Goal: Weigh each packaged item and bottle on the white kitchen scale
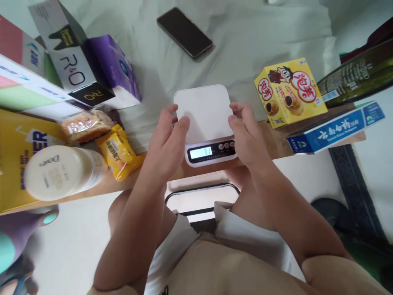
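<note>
A white kitchen scale [204,114] lies at the front edge of the bed, its lit display reading what looks like 31. My left hand [170,139] grips its left side, thumb on top and fingers curled at the edge. On the opposite side my right hand [247,133] holds it the same way, thumb on the platform's right rim. Nothing rests on the platform. Below the platform, the display [200,153] and several round buttons face me.
Left stand a Dove jar [58,172], a yellow snack packet [118,151], a wrapped pastry [87,125], an R&O box [72,69] and a purple box [115,69]. A phone [184,32] lies behind. Right are a yellow snack box [290,92], a toothpaste box [336,129] and a green bottle [359,76].
</note>
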Available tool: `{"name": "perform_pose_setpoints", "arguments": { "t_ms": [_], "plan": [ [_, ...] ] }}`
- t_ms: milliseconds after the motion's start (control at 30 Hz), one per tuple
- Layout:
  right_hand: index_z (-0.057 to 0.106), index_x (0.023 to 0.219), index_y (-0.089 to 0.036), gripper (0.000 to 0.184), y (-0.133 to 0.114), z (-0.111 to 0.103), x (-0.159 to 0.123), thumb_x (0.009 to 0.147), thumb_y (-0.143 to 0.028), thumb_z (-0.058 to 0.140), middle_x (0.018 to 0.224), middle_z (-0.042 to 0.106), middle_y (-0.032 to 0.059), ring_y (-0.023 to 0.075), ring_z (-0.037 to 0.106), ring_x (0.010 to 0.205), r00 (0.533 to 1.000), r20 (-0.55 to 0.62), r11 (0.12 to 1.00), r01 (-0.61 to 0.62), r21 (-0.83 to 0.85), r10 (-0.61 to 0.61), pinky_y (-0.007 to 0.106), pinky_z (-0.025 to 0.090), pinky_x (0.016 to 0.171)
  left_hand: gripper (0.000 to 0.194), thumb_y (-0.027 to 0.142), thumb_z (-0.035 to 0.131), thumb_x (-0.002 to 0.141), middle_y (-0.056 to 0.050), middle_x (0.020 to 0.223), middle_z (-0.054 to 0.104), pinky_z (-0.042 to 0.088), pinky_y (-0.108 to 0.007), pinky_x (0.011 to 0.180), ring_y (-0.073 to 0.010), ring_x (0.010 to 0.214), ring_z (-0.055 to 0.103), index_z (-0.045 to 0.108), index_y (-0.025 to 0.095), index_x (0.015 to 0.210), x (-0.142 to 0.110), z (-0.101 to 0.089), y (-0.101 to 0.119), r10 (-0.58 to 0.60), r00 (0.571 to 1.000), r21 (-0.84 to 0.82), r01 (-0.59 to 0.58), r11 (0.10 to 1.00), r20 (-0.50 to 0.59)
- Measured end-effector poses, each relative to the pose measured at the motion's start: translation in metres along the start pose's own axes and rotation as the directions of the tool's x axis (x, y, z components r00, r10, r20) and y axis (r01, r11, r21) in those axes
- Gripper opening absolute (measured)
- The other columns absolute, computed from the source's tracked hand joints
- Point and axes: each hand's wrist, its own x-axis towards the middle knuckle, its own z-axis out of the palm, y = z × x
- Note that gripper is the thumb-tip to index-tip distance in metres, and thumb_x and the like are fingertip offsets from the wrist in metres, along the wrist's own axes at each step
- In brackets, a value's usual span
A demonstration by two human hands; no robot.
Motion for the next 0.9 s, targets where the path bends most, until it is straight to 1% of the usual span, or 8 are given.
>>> {"name": "perform_pose_setpoints", "arguments": {
  "t_ms": [133, 200, 333, 467, 600, 667, 767, 900],
  "plan": [
    [0.061, 0.12, -0.029, 0.028, 0.004, 0.006, 0.014, 0.099, -0.046, 0.053, 0.115, 0.069, 0.004, 0.0203, 0.066, 0.105, 0.999, -0.041, 0.998, -0.013, -0.067, 0.01, 0.05, 0.056, 0.103, 0.039, 0.04, 0.063, 0.1, -0.008, 0.133, 0.071, 0.051, -0.058, 0.118, -0.0316, 0.13, 0.066, 0.063, 0.032, 0.138, -0.001, -0.004, 0.002, -0.047, 0.997, 0.02, 0.048, 0.999, -0.053],
    [0.061, 0.117, -0.028, 0.025, 0.005, 0.004, 0.015, 0.101, -0.043, 0.048, 0.114, 0.067, 0.0044, 0.0202, 0.067, 0.106, 0.986, -0.149, 0.989, 0.061, -0.132, -0.081, 0.051, 0.056, 0.104, 0.037, 0.039, 0.061, 0.101, -0.008, 0.135, 0.07, 0.049, -0.058, 0.119, -0.0308, 0.13, 0.066, 0.064, 0.033, 0.138, -0.002, -0.004, 0.001, -0.033, 0.997, 0.024, 0.035, 0.999, -0.072],
    [0.062, 0.106, -0.027, 0.016, 0.006, -0.009, 0.011, 0.097, -0.032, 0.05, 0.111, 0.066, 0.0061, 0.0251, 0.063, 0.12, 0.862, -0.38, 0.914, 0.2, -0.354, -0.336, 0.059, 0.045, 0.119, 0.035, 0.036, 0.057, 0.102, -0.009, 0.138, 0.068, 0.049, -0.056, 0.119, -0.0302, 0.136, 0.061, 0.065, 0.028, 0.134, -0.006, -0.004, 0.0, 0.115, 0.989, 0.04, -0.112, 0.993, -0.088],
    [0.062, 0.104, -0.026, 0.015, 0.007, -0.016, 0.006, 0.089, -0.029, 0.058, 0.123, 0.067, 0.009, 0.0316, 0.057, 0.136, 0.834, -0.405, 0.894, 0.209, -0.396, -0.375, 0.064, 0.033, 0.128, 0.029, 0.037, 0.058, 0.1, -0.006, 0.126, 0.073, 0.056, -0.043, 0.106, -0.0247, 0.123, 0.066, 0.068, 0.028, 0.125, -0.012, 0.0, 0.004, 0.19, 0.974, -0.027, -0.195, 0.98, -0.126],
    [0.062, 0.108, -0.027, 0.017, -0.002, -0.028, 0.002, 0.093, -0.035, 0.057, 0.124, 0.066, 0.0076, 0.0322, 0.057, 0.138, 0.827, -0.383, 0.876, 0.244, -0.416, -0.412, 0.067, 0.032, 0.129, 0.024, 0.035, 0.06, 0.096, -0.004, 0.119, 0.074, 0.056, -0.042, 0.106, -0.0247, 0.119, 0.067, 0.071, 0.027, 0.116, -0.013, 0.003, 0.01, 0.222, 0.96, -0.05, -0.233, 0.971, -0.17],
    [0.064, 0.109, -0.028, 0.019, -0.007, -0.049, -0.001, 0.095, -0.038, 0.056, 0.118, 0.066, 0.006, 0.0299, 0.062, 0.129, 0.78, -0.376, 0.832, 0.314, -0.457, -0.501, 0.066, 0.033, 0.128, 0.027, 0.034, 0.061, 0.093, -0.005, 0.119, 0.074, 0.053, -0.044, 0.111, -0.0268, 0.123, 0.065, 0.073, 0.025, 0.115, -0.011, 0.002, 0.011, 0.234, 0.954, -0.023, -0.242, 0.97, -0.189],
    [0.069, 0.104, -0.029, 0.023, 0.004, -0.101, -0.012, 0.084, -0.037, 0.059, 0.103, 0.064, 0.0056, 0.0301, 0.065, 0.113, 0.658, -0.482, 0.806, 0.372, -0.461, -0.579, 0.065, 0.041, 0.12, 0.03, 0.033, 0.061, 0.088, -0.007, 0.118, 0.074, 0.052, -0.047, 0.112, -0.0288, 0.121, 0.066, 0.073, 0.023, 0.114, -0.006, 0.003, 0.011, 0.262, 0.945, -0.033, -0.273, 0.961, -0.196],
    [0.068, 0.112, -0.033, 0.045, 0.057, -0.165, -0.036, 0.067, -0.03, 0.066, 0.116, 0.063, 0.0069, 0.0329, 0.061, 0.119, 0.658, -0.675, 0.884, -0.029, -0.467, -0.335, 0.067, 0.037, 0.124, 0.028, 0.033, 0.06, 0.086, -0.006, 0.114, 0.075, 0.053, -0.046, 0.11, -0.0282, 0.118, 0.067, 0.072, 0.024, 0.109, -0.005, 0.01, 0.014, 0.269, 0.938, -0.041, -0.284, 0.958, -0.22]
  ]
}}
